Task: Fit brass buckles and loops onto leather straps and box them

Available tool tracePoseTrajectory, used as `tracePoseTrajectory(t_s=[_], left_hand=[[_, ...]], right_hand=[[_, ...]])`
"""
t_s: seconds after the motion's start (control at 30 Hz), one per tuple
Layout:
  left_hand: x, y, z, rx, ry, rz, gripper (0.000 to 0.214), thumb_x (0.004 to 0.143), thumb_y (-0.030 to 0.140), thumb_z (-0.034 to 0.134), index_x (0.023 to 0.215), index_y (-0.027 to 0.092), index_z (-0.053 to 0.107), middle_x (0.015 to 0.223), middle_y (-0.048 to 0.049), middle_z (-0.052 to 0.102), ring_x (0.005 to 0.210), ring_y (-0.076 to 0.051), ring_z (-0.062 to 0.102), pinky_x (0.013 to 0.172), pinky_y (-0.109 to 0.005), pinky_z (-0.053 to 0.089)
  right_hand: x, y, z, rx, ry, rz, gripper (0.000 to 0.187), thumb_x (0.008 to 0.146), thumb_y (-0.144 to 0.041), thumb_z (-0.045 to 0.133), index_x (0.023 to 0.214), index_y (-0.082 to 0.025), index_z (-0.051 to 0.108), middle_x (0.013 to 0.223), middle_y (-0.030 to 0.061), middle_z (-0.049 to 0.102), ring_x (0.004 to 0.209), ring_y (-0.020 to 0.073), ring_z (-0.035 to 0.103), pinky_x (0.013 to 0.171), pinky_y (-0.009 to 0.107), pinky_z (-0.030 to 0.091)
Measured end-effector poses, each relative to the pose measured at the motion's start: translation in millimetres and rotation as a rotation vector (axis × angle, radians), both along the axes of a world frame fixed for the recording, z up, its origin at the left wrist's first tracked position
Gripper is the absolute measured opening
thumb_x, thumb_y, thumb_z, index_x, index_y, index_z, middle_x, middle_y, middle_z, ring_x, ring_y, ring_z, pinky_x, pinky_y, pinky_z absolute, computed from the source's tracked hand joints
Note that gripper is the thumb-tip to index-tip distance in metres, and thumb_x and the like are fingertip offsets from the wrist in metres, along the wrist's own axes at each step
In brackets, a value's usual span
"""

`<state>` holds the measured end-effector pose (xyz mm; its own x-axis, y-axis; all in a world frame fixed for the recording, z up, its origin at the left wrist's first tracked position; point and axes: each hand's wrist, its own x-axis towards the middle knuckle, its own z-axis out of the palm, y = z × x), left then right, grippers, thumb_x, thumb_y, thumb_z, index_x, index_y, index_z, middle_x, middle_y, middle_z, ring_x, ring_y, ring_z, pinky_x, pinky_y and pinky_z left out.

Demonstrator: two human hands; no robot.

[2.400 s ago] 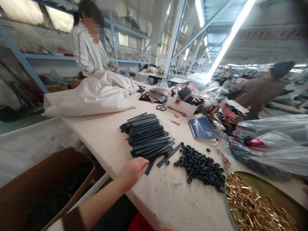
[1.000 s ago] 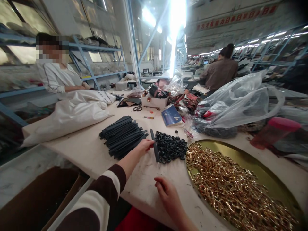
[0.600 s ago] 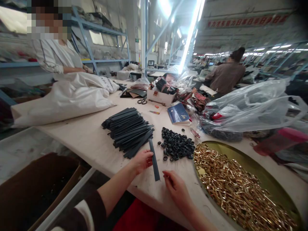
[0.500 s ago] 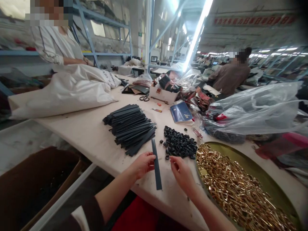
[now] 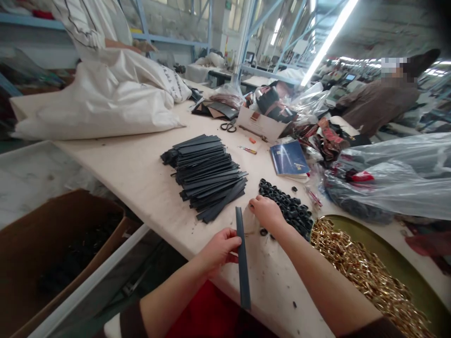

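Observation:
In the head view my left hand (image 5: 223, 248) pinches one dark strip (image 5: 243, 263) near its upper half, with the strip standing lengthwise over the table's front edge. My right hand (image 5: 267, 211) is at the left side of a heap of small black loops (image 5: 291, 209), its fingertips pressed together. What lies between those fingertips is too small to make out. A stack of similar dark strips (image 5: 207, 173) lies beyond my left hand. One loose black loop (image 5: 263, 232) sits just below my right hand.
A round brass-coloured tray (image 5: 369, 230) of gold metal pieces stands at the right. Farther back are a blue booklet (image 5: 289, 158), scissors (image 5: 228, 126) and a white box (image 5: 259, 123). A white sack (image 5: 105, 103) covers the left; a cardboard box (image 5: 70, 225) stands below.
My right hand has moved forward, and its fingers have closed beside the loops. My left hand still holds the strip. The view has shifted, and the person at right has moved.

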<state>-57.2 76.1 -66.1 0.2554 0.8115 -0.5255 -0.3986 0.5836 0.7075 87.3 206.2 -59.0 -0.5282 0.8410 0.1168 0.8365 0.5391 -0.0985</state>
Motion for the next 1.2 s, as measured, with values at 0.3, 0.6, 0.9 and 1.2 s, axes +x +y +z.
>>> tracePoseTrajectory(t_s=[0.3, 0.6, 0.9, 1.2], left_hand=[[8.9, -17.7, 12.6, 0.063, 0.142, -0.017, 0.036, 0.062, 0.009, 0.041, 0.096, 0.014, 0.049, 0.072, -0.0010, 0.058, 0.056, -0.008, 0.050, 0.052, -0.019, 0.038], [50.5, -43.8, 38.9, -0.152, -0.164, -0.354, 0.042, 0.061, 0.003, 0.044, 0.101, 0.013, 0.052, 0.093, -0.0066, 0.054, 0.061, -0.009, 0.055, 0.051, -0.020, 0.045], [84.9, -63.4, 41.7, -0.299, -0.255, -0.295, 0.040, 0.067, 0.002, 0.043, 0.104, 0.012, 0.052, 0.089, -0.0050, 0.053, 0.059, -0.007, 0.051, 0.044, -0.014, 0.039], [96.6, -61.9, 39.0, -0.295, -0.097, -0.290, 0.030, 0.084, 0.029, 0.043, 0.106, 0.012, 0.052, 0.077, -0.0019, 0.054, 0.044, -0.003, 0.043, 0.036, -0.013, 0.029]], right_hand=[[21.1, -71.4, 9.1, -0.325, 0.677, -0.278, 0.024, 0.075, -0.041, 0.057, 0.067, -0.019, 0.051, 0.064, 0.0001, 0.055, 0.056, 0.0130, 0.046, 0.053, 0.026, 0.035], [79.3, -184.7, -17.7, -0.645, 1.505, -0.674, 0.029, 0.072, -0.038, 0.062, 0.096, -0.023, 0.053, 0.074, -0.0020, 0.059, 0.058, 0.0098, 0.048, 0.057, 0.024, 0.039], [94.4, -190.1, -25.0, -0.475, 1.577, -0.595, 0.022, 0.078, -0.036, 0.056, 0.095, -0.022, 0.058, 0.071, -0.0025, 0.056, 0.058, 0.0095, 0.048, 0.056, 0.024, 0.041], [100.2, -190.8, -26.4, -0.434, 1.654, -0.581, 0.021, 0.076, -0.033, 0.059, 0.094, -0.023, 0.062, 0.074, -0.0020, 0.060, 0.060, 0.0094, 0.051, 0.062, 0.026, 0.043]])
